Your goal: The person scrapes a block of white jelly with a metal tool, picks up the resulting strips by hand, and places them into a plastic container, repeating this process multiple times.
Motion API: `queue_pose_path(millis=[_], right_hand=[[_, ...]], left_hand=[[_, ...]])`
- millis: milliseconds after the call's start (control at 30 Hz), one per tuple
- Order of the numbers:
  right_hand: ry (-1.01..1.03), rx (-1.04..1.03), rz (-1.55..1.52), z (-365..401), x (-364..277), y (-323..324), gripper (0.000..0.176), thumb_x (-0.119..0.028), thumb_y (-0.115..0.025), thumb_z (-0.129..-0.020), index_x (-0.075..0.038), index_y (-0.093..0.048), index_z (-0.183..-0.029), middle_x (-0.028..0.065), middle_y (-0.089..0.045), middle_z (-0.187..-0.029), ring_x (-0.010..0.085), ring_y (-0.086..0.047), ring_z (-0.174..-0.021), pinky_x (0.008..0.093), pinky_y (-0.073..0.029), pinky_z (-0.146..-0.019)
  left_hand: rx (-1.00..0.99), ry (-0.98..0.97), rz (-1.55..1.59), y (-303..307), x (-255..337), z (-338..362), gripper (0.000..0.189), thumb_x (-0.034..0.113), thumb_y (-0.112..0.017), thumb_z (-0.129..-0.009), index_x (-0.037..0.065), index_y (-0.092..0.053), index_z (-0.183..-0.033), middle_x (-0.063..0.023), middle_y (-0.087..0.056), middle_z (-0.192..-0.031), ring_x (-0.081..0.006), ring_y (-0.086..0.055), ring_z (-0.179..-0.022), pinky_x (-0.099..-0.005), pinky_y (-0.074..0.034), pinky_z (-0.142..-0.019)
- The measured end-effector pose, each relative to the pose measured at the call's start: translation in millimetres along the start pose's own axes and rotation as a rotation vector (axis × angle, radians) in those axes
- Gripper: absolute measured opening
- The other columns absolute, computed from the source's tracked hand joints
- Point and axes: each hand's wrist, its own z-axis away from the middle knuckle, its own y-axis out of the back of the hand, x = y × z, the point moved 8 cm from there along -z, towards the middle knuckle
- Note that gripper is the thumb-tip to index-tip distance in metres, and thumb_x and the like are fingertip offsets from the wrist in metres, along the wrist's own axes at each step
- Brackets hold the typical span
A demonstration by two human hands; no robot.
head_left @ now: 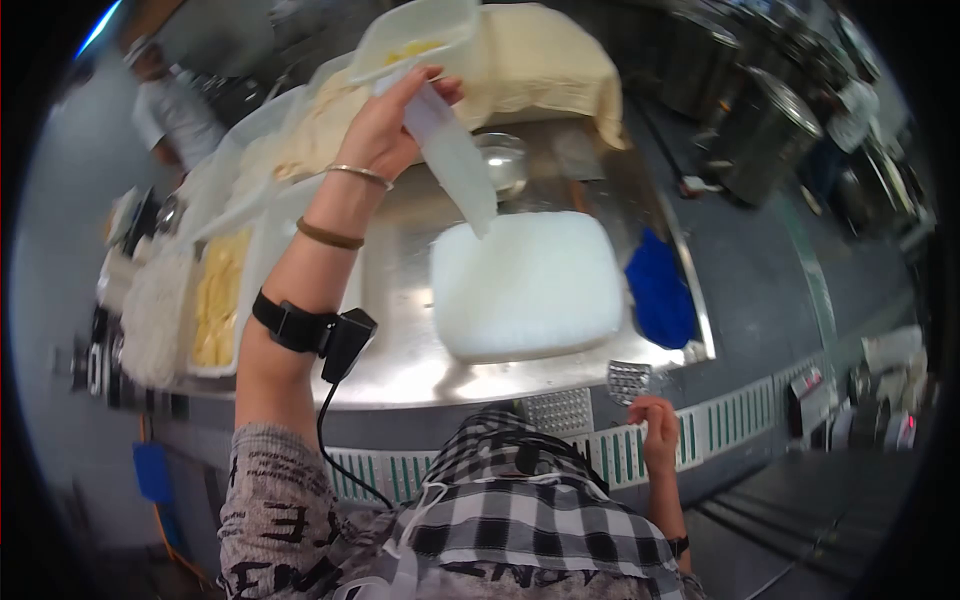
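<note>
My left hand (400, 115) is closed around the upper end of a long, pale, translucent object (450, 160), which tapers down to the near left part of a thick white slab (525, 290). The slab rests on the metal table (400, 350). My right hand (658, 425) is low, off the table's front edge, its fingers drawn together at the lower edge of a small silvery dimpled piece (628, 382). Just beyond my left hand is a white tub (370, 62) with yellow pieces inside.
A blue cloth (662, 290) lies right of the slab; a metal bowl (503, 165) stands behind it. A cream cloth (545, 60) covers the back. Yellow food fills a left tray (222, 295). Two people (175, 110) (850, 120) and large pots (757, 135) are farther off.
</note>
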Motion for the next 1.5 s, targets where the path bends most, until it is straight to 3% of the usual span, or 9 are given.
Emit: queue_pose_path(millis=[633, 767, 933, 1067, 1133, 1233, 1333, 1433, 1500], right_hand=[[0.082, -0.208, -0.014, -46, -30, -57, 0.023, -0.012, -0.033, -0.089, 0.001, -0.051, -0.085, 0.0085, -0.056, -0.081, 0.0106, -0.052, -0.062, 0.0230, -0.043, -0.057], [0.072, -0.219, -0.027, -52, -44, -62, 0.022, -0.010, -0.033, -0.089, 0.001, -0.051, -0.085, 0.0089, -0.057, -0.079, 0.0109, -0.051, -0.061, 0.0234, -0.043, -0.057], [0.088, -0.231, -0.025, -95, -51, -75, 0.024, -0.011, -0.032, -0.089, 0.001, -0.052, -0.083, 0.0071, -0.056, -0.074, 0.0101, -0.051, -0.059, 0.0222, -0.042, -0.056], [0.072, -0.277, -0.018, -170, -50, -111, 0.024, -0.015, -0.035, -0.089, 0.001, -0.052, -0.082, 0.0056, -0.056, -0.073, 0.0077, -0.050, -0.058, 0.0203, -0.041, -0.054], [0.044, -0.292, -0.014, -211, -40, -133, 0.025, -0.019, -0.037, -0.089, 0.000, -0.052, -0.082, 0.0044, -0.056, -0.072, 0.0074, -0.050, -0.056, 0.0198, -0.040, -0.052], [0.052, -0.315, 0.024, -270, -26, -165, 0.027, -0.024, -0.038, -0.089, -0.001, -0.051, -0.081, 0.0037, -0.055, -0.069, 0.0083, -0.049, -0.051, 0.0201, -0.040, -0.049], [-0.050, -0.303, -0.005, -308, -12, -190, 0.029, -0.026, -0.037, -0.089, -0.002, -0.051, -0.079, 0.0037, -0.055, -0.068, 0.0086, -0.048, -0.048, 0.0208, -0.039, -0.047], [-0.115, -0.325, 0.105, -321, -1, -200, 0.030, -0.027, -0.036, -0.089, -0.003, -0.051, -0.079, 0.0037, -0.054, -0.067, 0.0086, -0.049, -0.049, 0.0214, -0.039, -0.046], [-0.198, -0.336, 0.150, -319, 7, -198, 0.032, -0.027, -0.034, -0.090, -0.002, -0.051, -0.078, 0.0039, -0.054, -0.066, 0.0089, -0.048, -0.048, 0.0223, -0.040, -0.046]], left_hand=[[0.607, 0.000, 0.122, 224, 42, 145, 0.027, 0.018, -0.055, -0.081, 0.002, -0.049, -0.101, -0.0157, -0.052, -0.106, -0.0278, -0.049, -0.100, -0.0377, -0.041, -0.087], [0.885, -0.029, 0.087, 364, 5, 196, 0.031, 0.019, -0.058, -0.079, 0.004, -0.050, -0.104, -0.0139, -0.051, -0.108, -0.0261, -0.050, -0.099, -0.0376, -0.040, -0.087], [1.325, 0.340, -0.688, 466, -27, 304, 0.048, 0.018, -0.062, -0.071, -0.009, -0.047, -0.108, -0.0143, -0.054, -0.105, -0.0259, -0.053, -0.091, -0.0317, -0.042, -0.079], [1.396, 0.051, -1.094, 418, -16, 292, 0.044, 0.012, -0.058, -0.072, -0.009, -0.046, -0.109, -0.0136, -0.053, -0.104, -0.0259, -0.053, -0.089, -0.0332, -0.041, -0.080], [1.049, -0.304, -1.417, 312, -9, 248, 0.037, 0.007, -0.052, -0.076, -0.006, -0.046, -0.110, -0.0115, -0.053, -0.104, -0.0217, -0.054, -0.088, -0.0304, -0.042, -0.080], [0.452, -0.142, -0.738, 212, -102, 213, 0.027, 0.006, -0.049, -0.082, 0.002, -0.050, -0.109, -0.0054, -0.055, -0.102, -0.0111, -0.053, -0.084, -0.0212, -0.042, -0.075], [-0.203, 0.462, -0.595, 64, -188, 222, 0.024, 0.010, -0.050, -0.083, 0.007, -0.052, -0.106, -0.0056, -0.054, -0.104, -0.0149, -0.052, -0.091, -0.0275, -0.041, -0.082], [-0.701, 0.216, -0.646, -6, -257, 245, 0.029, 0.008, -0.048, -0.080, 0.005, -0.050, -0.109, -0.0136, -0.046, -0.117, -0.0256, -0.045, -0.105, -0.0332, -0.035, -0.091], [-0.743, 0.164, -0.674, -19, -295, 243, 0.034, 0.008, -0.049, -0.078, 0.004, -0.047, -0.112, -0.0151, -0.044, -0.118, -0.0264, -0.043, -0.109, -0.0334, -0.033, -0.093]])
